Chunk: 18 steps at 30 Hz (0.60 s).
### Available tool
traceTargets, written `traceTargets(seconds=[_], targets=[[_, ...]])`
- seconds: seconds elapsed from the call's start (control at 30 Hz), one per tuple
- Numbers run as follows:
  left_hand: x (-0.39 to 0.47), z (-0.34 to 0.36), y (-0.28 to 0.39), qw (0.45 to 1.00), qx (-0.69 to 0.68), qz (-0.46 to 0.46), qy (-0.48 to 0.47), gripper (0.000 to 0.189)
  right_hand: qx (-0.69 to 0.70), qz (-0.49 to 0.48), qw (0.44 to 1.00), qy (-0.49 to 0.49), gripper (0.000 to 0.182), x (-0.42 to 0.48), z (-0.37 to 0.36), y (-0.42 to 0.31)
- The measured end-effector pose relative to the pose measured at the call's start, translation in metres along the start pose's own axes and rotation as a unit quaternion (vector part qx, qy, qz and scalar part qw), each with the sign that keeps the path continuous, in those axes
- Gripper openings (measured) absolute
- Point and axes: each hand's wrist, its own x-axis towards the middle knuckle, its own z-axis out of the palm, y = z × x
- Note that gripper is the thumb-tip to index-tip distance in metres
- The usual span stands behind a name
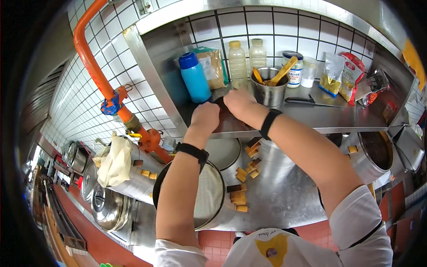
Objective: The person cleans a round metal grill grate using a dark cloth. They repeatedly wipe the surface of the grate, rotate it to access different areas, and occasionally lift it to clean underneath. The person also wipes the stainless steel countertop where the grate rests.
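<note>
Both my arms reach up to a stainless steel shelf. My left hand is curled just below a blue plastic bottle. My right hand is curled beside it, in front of a clear plastic bottle with a yellow cap. A dark item lies on the shelf between and below the hands; its shape is partly covered, and whether the fingers grip it cannot be told. To the right stands a steel pot holding wooden-handled brushes. A black-handled knife lies beside it.
Jars and food packets line the shelf back. Below stand a cloth-covered pot, further large steel pots and wooden blocks. An orange pipe runs down the tiled wall at left, near a pale cloth.
</note>
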Motion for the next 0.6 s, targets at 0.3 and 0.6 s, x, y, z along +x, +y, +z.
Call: traceTargets(seconds=[0.3, 0.6], targets=[[-0.023, -0.024, 0.030, 0.999, 0.014, -0.002, -0.040, 0.013, 0.007, -0.004, 0.998, -0.070, 0.018, -0.007, -0.010, -0.001], [0.001, 0.006, 0.003, 1.000, -0.015, -0.005, 0.005, 0.021, -0.011, 0.023, 1.000, -0.009, 0.016, 0.007, 0.007, 0.002]])
